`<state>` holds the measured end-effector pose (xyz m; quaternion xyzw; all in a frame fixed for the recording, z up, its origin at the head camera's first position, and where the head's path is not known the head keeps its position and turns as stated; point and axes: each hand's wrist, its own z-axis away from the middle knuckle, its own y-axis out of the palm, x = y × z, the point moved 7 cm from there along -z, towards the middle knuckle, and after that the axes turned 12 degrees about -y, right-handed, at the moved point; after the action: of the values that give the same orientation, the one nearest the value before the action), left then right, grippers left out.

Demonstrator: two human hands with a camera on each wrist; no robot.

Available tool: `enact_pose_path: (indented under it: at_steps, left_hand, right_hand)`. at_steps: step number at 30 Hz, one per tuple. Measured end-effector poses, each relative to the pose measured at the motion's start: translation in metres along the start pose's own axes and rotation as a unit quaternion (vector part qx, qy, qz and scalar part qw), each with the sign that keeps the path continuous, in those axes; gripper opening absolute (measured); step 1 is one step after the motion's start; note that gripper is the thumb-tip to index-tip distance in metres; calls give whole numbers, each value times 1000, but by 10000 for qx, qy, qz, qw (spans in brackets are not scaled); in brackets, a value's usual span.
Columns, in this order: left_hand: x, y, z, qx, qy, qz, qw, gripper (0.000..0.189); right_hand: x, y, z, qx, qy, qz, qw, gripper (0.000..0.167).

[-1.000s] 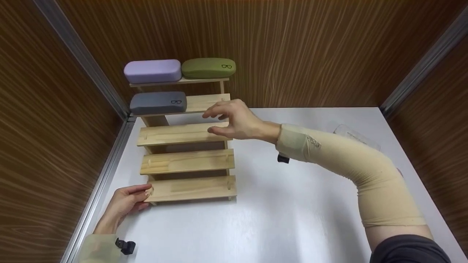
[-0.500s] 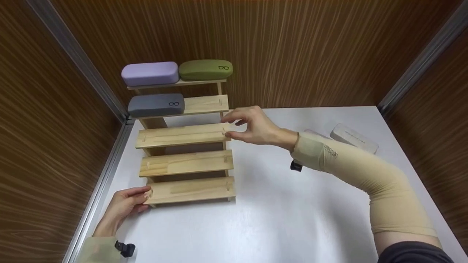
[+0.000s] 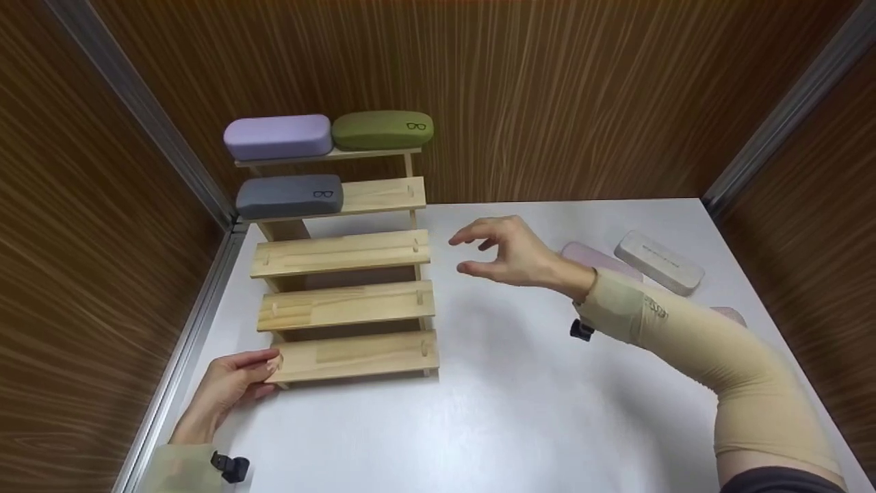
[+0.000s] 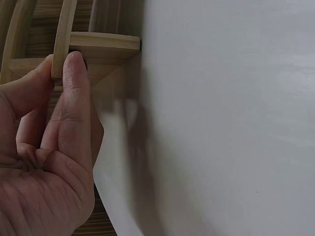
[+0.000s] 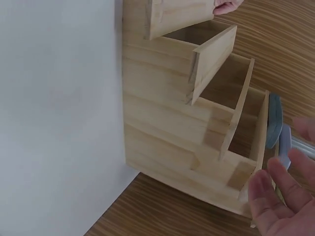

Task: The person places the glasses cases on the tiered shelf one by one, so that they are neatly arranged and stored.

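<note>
A stepped wooden rack (image 3: 342,252) with several shelf boards stands at the left of the table. My left hand (image 3: 229,383) pinches the left end of its lowest board; in the left wrist view, thumb and finger lie on either side of the board (image 4: 62,39). To the right of the rack, my right hand (image 3: 517,253) hovers with fingers apart and holds nothing. On the top board sit a lavender glasses case (image 3: 277,137) and a green glasses case (image 3: 383,130). A grey-blue glasses case (image 3: 290,196) occupies the left half of the board below.
Beyond the right forearm lie a pink case (image 3: 594,259) and a whitish case (image 3: 660,262) on the white table (image 3: 506,411). Another pinkish thing (image 3: 729,315) is mostly hidden by the sleeve. Wood-grain walls (image 3: 547,103) enclose the back and sides.
My right hand has drawn away from the rack to the right and slightly toward me, uncovering the pink and whitish cases. The left hand keeps its pinch on the lowest board.
</note>
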<state>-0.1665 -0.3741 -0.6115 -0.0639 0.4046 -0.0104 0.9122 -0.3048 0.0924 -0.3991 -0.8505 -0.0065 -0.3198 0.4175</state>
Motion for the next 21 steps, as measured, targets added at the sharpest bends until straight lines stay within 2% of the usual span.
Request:
enact_pose_path:
  at_steps: [11, 17, 21]
  left_hand:
    - [0, 1, -1, 143, 20, 139, 9998, 32]
    - [-1, 1, -2, 154, 43, 127, 9998, 32]
    - [-1, 1, -1, 103, 29, 70, 9999, 31]
  right_hand:
    - [-24, -3, 39, 153, 556, 119, 9983, 37]
    - [-41, -13, 67, -38, 856, 155, 9962, 39]
    - [-55, -22, 85, -231, 1220, 98, 9922, 39]
